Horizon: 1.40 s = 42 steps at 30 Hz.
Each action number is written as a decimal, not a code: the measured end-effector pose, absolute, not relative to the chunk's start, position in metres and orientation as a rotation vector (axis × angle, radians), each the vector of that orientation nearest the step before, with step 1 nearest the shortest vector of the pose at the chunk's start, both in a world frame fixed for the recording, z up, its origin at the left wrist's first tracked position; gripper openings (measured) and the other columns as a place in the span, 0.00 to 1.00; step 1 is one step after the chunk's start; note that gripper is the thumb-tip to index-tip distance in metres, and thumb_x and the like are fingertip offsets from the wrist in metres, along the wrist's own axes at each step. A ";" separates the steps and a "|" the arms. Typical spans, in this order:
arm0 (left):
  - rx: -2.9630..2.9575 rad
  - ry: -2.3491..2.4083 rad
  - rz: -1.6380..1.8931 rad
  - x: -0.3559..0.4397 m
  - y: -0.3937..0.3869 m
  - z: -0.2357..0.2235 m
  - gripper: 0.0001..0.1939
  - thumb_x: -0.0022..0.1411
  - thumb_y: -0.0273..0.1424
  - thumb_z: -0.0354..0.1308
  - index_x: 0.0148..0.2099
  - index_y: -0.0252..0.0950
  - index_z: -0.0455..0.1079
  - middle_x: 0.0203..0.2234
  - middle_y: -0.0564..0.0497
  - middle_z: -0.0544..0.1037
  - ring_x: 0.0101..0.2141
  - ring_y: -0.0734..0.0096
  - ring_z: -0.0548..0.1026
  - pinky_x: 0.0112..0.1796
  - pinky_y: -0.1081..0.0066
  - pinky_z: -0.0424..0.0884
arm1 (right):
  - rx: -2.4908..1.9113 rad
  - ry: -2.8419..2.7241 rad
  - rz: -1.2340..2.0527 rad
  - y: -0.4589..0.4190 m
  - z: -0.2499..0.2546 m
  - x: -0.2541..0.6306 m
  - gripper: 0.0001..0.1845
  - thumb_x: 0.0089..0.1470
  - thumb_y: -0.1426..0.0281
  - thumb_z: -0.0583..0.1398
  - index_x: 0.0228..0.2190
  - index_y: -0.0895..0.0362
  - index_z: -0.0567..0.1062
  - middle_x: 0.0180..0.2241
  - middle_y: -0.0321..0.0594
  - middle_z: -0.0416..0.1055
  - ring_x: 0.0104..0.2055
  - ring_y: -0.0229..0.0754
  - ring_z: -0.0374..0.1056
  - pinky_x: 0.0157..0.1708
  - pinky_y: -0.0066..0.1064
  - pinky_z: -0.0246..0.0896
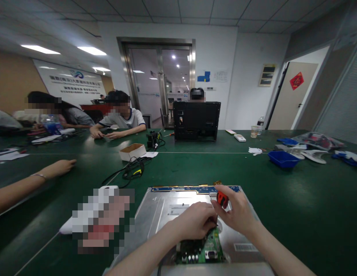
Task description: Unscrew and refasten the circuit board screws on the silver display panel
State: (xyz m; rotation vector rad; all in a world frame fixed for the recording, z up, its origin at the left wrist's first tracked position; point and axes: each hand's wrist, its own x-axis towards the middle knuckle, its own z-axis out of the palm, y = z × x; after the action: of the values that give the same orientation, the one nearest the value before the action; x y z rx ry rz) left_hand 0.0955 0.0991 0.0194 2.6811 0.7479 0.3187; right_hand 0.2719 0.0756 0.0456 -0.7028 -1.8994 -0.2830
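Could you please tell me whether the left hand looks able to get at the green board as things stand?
Probably yes: the left hand is over the green board, with nothing evident between them. The right hand, with the red screwdriver, is close by and might crowd it a little.

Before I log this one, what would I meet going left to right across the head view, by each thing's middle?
Another person's hand → black cables → left hand → red-and-black tool → right hand → blue tray.
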 end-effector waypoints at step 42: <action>2.674 0.923 0.414 0.101 0.092 0.021 0.05 0.58 0.26 0.60 0.38 0.35 0.73 0.36 0.45 0.80 0.36 0.59 0.77 0.37 0.68 0.71 | -0.814 -1.878 0.097 0.083 0.021 0.262 0.13 0.56 0.77 0.56 0.43 0.52 0.62 0.30 0.35 0.70 0.23 0.36 0.69 0.19 0.23 0.63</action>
State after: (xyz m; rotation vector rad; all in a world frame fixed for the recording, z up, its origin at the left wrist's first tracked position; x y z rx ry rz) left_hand 0.1011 0.0915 0.0211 2.6740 0.9233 0.4137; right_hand 0.2621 0.0835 0.0211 -0.8141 -1.8777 0.0965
